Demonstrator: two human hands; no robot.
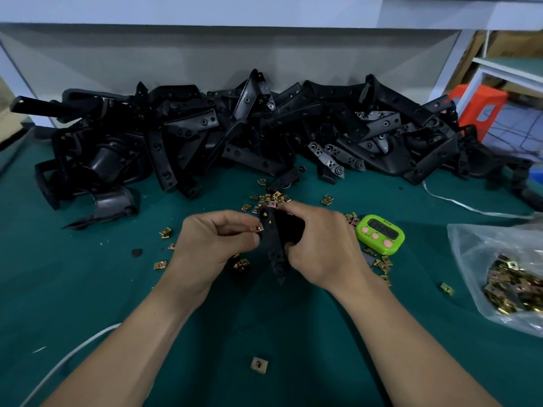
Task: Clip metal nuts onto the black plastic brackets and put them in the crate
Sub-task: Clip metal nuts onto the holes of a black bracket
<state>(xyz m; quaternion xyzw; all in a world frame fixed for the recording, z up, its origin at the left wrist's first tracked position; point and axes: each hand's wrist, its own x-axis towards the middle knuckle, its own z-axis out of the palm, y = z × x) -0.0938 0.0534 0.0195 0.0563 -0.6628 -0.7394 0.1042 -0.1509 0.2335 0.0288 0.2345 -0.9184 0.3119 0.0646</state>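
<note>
Green matting (88, 289) covers the bench we work at, with a grey panel behind it and a long heap of black brackets (264, 127) stacked against that panel. We hold one bracket (274, 248) upright over the middle of the mat: our right hand (320, 248) is wrapped around its body, fingers curled, while our left hand (211, 245) pinches a small brass-coloured nut (258, 228) between thumb and fingertip, right at the bracket's left edge. A yellow spot shows in a hole near the bracket's top, perhaps a nut already seated.

We judge the bracket to be light, rigid moulded plastic, best gripped around its thick middle so that the thin edge stays free. The nut looks like springy folded sheet metal — tiny and likely to slip or flick away, so a firm pinch on its flat faces seems wise.

Loose nuts (270, 198) are scattered around our hands, one lone nut (259, 364) lies nearer us, and a clear bag of nuts (511, 283) sits to the right. The crate is not in view.

As for writing — the green timer (380, 235) beside our right hand shows a dark display we cannot read, and no brand or label is legible anywhere.
</note>
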